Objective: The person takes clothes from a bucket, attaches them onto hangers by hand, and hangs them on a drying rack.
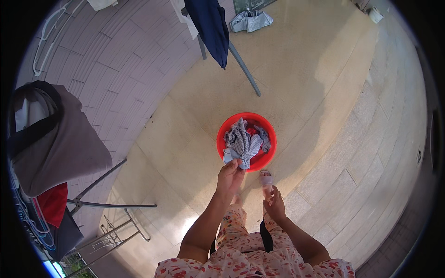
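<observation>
My left hand (231,176) pinches the near end of a grey-and-white patterned cloth garment (242,142), which hangs above or lies across a red plastic basin (272,153). A light blue-white part of the garment shows at my fingertips. Inside the basin are more crumpled clothes, among them a grey piece (265,139) at the right and a red one partly covered. My right hand (276,205) is held over my right leg with its fingers bent and parted, and nothing shows in it.
A folded navy umbrella (212,31) hangs by a grey rack leg (245,69). Grey garments (66,139) and hangers (38,222) are at the left, above metal stand legs (114,205). A silver bag (251,21) lies on the tiled floor (180,139) at the back.
</observation>
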### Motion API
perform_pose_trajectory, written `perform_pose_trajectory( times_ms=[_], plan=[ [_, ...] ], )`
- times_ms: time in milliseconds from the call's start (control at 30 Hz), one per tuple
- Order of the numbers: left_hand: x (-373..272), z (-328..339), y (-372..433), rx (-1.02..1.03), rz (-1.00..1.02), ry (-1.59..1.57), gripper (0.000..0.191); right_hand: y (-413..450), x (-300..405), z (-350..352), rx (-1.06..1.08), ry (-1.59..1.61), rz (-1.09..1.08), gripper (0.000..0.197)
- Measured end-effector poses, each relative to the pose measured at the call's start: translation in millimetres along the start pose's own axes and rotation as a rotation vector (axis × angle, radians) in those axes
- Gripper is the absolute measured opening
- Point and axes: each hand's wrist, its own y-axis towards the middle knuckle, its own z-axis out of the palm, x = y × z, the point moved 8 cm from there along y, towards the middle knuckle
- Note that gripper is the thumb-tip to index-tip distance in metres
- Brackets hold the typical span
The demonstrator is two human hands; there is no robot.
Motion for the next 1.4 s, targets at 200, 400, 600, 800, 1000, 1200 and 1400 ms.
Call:
perform_pose_trajectory(
  times_ms=[200, 400, 600, 800, 1000, 1200, 1400],
  plan=[
    [-36.6, 146.2, -55.5, 0.297, 0.079, 0.071, 0.012, 53.3, 234.5, -94.7, -0.491, 0.16, -0.666, 0.059],
    [-107.1, 236.2, -119.8, 0.492, 0.389, 0.584, 0.021, 63.8, 299.9, -128.7, -0.152, 0.678, -0.599, 0.018],
    [-87.9, 154.1, -114.4, 0.212, 0.471, 1.179, 0.03, 32.9, 323.1, -156.5, -0.314, 1.021, -0.349, 0.021],
    [-89.9, 177.9, -130.5, 0.203, 0.595, 1.667, 0.02, 27.0, 329.8, -166.8, -0.236, 1.029, -0.348, 0.03],
    [-172.4, 258.6, -204.4, 0.227, 0.991, 1.386, 0.019, 24.4, 311.5, -182.4, -0.07, 1.326, -0.241, 0.036],
    [-185.8, 289.6, -230.3, 0.151, 1.206, 1.181, 0.022, 29.1, 272.0, -141.7, 0.15, 1.541, -0.153, 0.029],
    [-177.9, 291.4, -251.7, 0.12, 1.19, 1.213, 0.021, 17.9, 212.5, -97.4, 0.186, 1.208, 0.017, 0.015]
  ],
)
